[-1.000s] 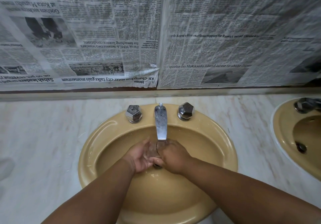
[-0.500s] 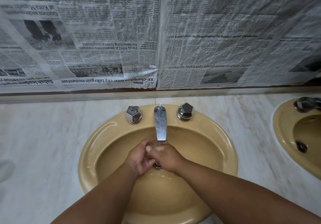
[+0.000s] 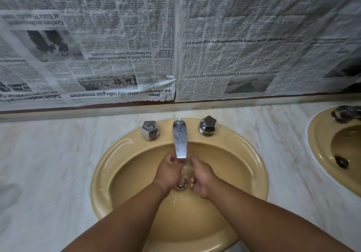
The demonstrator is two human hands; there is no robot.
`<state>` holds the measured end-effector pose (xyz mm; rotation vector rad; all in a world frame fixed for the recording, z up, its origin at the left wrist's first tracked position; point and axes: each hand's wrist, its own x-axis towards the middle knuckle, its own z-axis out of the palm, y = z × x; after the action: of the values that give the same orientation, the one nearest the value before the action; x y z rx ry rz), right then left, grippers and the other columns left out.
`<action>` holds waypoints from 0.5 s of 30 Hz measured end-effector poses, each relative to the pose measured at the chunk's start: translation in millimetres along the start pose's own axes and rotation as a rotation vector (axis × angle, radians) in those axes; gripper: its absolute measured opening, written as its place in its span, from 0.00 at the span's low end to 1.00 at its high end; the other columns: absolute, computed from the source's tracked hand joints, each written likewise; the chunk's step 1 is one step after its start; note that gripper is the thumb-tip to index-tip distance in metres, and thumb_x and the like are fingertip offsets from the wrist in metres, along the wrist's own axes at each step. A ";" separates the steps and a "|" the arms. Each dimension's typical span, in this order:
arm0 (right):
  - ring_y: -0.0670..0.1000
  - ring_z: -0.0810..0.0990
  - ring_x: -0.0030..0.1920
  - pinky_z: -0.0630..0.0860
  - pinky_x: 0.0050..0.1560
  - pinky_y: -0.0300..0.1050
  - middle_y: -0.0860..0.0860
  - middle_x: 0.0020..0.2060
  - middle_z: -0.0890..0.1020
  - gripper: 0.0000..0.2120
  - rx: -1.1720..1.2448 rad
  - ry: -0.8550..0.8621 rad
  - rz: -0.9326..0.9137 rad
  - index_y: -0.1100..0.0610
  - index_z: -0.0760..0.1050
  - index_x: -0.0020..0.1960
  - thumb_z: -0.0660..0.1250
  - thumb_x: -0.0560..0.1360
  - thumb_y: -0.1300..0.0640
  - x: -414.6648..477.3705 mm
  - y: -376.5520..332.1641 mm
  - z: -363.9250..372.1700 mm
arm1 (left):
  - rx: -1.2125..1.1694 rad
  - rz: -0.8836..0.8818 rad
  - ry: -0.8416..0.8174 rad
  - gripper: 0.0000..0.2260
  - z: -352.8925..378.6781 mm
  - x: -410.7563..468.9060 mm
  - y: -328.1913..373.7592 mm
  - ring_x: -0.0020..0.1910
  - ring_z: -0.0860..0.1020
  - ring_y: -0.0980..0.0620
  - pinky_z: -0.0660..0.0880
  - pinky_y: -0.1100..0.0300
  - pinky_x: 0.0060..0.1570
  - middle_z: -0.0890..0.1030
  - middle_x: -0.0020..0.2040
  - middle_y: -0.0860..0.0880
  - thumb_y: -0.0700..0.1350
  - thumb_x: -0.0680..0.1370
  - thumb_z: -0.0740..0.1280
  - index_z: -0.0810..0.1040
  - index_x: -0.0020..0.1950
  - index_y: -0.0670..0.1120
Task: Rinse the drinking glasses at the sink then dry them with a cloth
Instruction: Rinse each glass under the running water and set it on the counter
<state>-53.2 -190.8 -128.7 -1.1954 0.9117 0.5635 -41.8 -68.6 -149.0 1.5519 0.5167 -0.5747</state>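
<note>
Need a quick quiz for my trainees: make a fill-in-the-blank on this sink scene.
1. The left hand and right hand hold a glass under the spout, above the ___.
2. A chrome knob sits on each side of the spout, ___ in all.
3. Behind the spout hang sheets of ___.
4. A second sink shows at the ___ edge.
Missing: drain; two; newspaper; right.

Pale counter [image 3: 48,163], seemingly marble, carries a tan sink [image 3: 100,175].
</note>
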 end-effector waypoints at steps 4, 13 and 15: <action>0.44 0.72 0.19 0.62 0.18 0.32 0.47 0.32 0.81 0.13 0.105 -0.077 0.263 0.51 0.81 0.49 0.66 0.81 0.42 8.5 -3.6 -16.1 | 0.487 0.277 -0.024 0.12 -0.6 -1.1 -7.4 0.39 0.82 0.52 0.80 0.55 0.39 0.83 0.45 0.48 0.61 0.74 0.72 0.79 0.48 0.54; 0.48 0.86 0.46 0.84 0.51 0.54 0.51 0.51 0.82 0.25 -0.744 -0.063 -0.610 0.45 0.76 0.58 0.77 0.65 0.39 12.5 13.0 13.5 | -0.380 -0.629 -0.048 0.25 -30.7 3.9 0.8 0.19 0.68 0.59 0.63 0.69 0.15 0.71 0.25 0.52 0.66 0.84 0.61 0.78 0.39 0.47; 0.46 0.83 0.51 0.81 0.55 0.49 0.46 0.53 0.78 0.29 -0.863 -0.031 -0.649 0.45 0.77 0.59 0.75 0.62 0.34 10.4 11.9 13.5 | -0.495 -0.620 -0.062 0.25 -36.9 6.2 -8.5 0.19 0.70 0.57 0.69 0.67 0.17 0.72 0.26 0.51 0.64 0.85 0.60 0.78 0.43 0.45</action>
<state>-53.0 -175.4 -142.5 -2.1352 0.1748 0.4373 -40.6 -31.4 -158.2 0.8875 1.0209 -0.8805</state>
